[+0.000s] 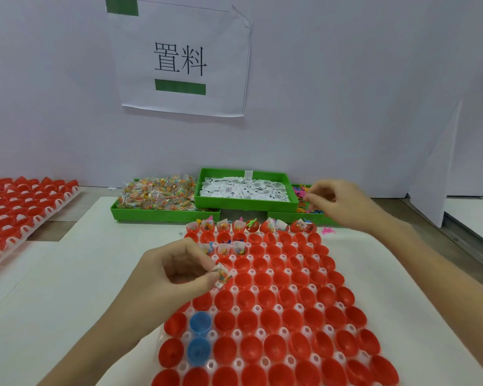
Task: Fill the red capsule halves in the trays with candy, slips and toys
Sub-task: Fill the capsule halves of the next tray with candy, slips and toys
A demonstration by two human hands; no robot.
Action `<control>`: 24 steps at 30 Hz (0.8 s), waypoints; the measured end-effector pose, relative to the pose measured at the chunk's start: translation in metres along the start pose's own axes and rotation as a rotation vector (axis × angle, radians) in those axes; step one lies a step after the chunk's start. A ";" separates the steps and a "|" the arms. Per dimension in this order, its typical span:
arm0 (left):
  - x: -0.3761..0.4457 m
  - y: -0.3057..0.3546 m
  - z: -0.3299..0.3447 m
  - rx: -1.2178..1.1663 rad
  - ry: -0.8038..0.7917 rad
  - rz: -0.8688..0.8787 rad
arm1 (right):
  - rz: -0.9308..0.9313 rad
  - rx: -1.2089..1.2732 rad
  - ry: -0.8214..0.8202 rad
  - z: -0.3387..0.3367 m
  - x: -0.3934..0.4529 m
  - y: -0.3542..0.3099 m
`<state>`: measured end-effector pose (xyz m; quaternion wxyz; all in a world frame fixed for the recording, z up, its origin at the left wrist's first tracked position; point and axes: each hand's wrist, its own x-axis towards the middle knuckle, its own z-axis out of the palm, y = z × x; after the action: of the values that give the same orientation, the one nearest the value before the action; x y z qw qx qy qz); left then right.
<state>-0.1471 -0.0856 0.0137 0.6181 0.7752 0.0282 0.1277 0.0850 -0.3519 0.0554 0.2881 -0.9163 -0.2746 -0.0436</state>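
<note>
Red capsule halves (pixel 265 319) below left fingers (pixel 207 280) pinching candy packet (pixel 223 275); right fingers' (pixel 314 200) grip unclear.

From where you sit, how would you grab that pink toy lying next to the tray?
Pinch the pink toy from straight above across its thin middle. It lies flat on the white mat, clear of the capsule tray, so probably only its top is open to fingertips.

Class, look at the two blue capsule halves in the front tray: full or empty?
Empty, as far as visible: the two blue capsule halves show bare blue interiors; the nearer holds perhaps a small speck.
</note>
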 end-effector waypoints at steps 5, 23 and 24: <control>0.002 -0.003 -0.002 -0.018 0.012 -0.017 | 0.111 -0.199 -0.037 0.018 0.045 0.049; 0.001 0.000 -0.004 -0.005 0.015 0.001 | 0.176 -0.159 -0.074 0.034 0.066 0.057; 0.001 0.000 -0.004 -0.002 0.016 0.002 | 0.175 -0.161 -0.073 0.034 0.065 0.057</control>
<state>-0.1466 -0.0813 0.0145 0.6185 0.7735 0.0326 0.1345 0.1676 -0.3410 0.0141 0.2063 -0.9579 -0.1995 -0.0070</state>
